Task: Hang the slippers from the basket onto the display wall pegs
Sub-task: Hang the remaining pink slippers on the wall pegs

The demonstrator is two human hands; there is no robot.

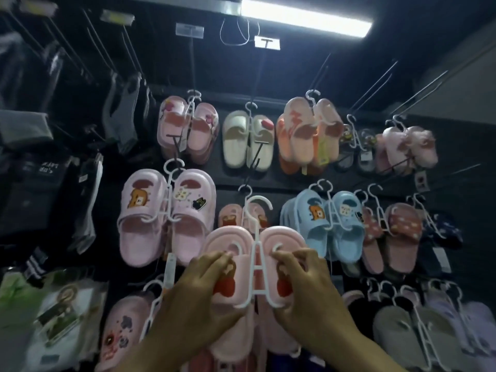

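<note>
pink slippers (255, 253) (on hanger) gripped between left hand (200, 294), right hand (303, 288)

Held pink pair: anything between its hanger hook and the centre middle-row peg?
Nothing visible blocks it. The left hand and right hand grip the pink foam slippers, whose white plastic hanger hook sits free in front of a pink bear-print pair already hanging there. The peg itself is too dark to make out.

Pink slippers (252, 253) on white hanger (258, 267) – upright, raised before the display wall (456, 183), hook unhung
</note>
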